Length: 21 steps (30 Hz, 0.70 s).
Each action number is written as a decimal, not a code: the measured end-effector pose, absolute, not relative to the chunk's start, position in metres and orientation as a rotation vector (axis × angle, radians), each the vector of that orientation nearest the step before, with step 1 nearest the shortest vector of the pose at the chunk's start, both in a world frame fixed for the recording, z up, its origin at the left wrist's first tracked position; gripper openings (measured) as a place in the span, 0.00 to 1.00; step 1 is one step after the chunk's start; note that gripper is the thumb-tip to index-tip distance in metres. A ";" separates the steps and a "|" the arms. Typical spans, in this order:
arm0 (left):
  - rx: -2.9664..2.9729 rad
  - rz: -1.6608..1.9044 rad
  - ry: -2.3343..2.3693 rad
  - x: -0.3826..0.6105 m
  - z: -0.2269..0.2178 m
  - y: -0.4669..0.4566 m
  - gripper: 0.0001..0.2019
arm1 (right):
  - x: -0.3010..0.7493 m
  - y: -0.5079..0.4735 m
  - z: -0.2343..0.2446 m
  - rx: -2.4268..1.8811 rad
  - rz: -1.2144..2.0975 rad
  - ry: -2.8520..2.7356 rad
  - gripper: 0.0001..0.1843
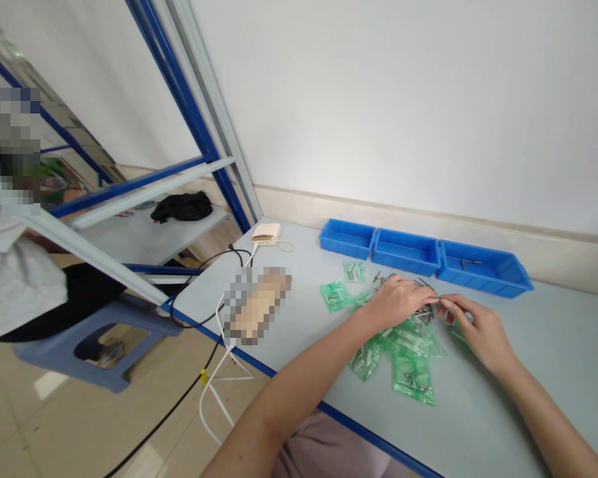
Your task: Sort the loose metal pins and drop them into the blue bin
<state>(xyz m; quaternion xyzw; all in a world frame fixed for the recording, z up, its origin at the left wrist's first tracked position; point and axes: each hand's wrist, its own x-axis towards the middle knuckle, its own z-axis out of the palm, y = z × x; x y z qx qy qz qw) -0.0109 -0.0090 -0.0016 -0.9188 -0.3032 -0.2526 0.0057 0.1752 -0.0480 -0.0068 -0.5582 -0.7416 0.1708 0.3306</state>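
At the right of the frame, below centre, the two hands meet at the fingertips. The right hand [481, 328] has its grip drawn into a close pinch, thumb against finger, on a small metal piece [438, 299]. The left hand [398, 302] lies palm down with its fingertips at the same spot; whether its own grip has hold of the piece I cannot tell.

Directly beneath and between the hands is a pile of loose metal pins [425, 313], partly covered by the left hand. Around and below it spread green plastic bags [412, 378] with metal parts showing inside; one is partly under the right hand, and a small one lies apart, above left of the pile.

Beyond the hands, three blue bins stand in a row along the back of the tabletop [553, 372]: the left bin [346, 247], the middle bin [403, 260] and the right bin [498, 285], which has a thin metal part [471, 263] in it.

Near the centre, a blurred-out patch covers something; above it sits a cream box [266, 234] with a white cable. At the far left, a person in a light shirt [20, 279] is beside a blue-grey stool [147, 325].
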 end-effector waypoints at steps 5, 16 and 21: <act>-2.868 -0.794 -0.977 -0.012 0.000 -0.009 0.16 | 0.174 -0.048 -0.011 -1.437 0.477 -1.867 0.23; -2.818 -0.912 -1.168 -0.016 -0.004 -0.001 0.15 | 0.172 -0.046 -0.006 -1.439 0.457 -1.866 0.21; -2.838 -0.927 -1.176 -0.017 -0.004 0.000 0.14 | 0.165 -0.046 -0.001 -1.435 0.475 -1.905 0.19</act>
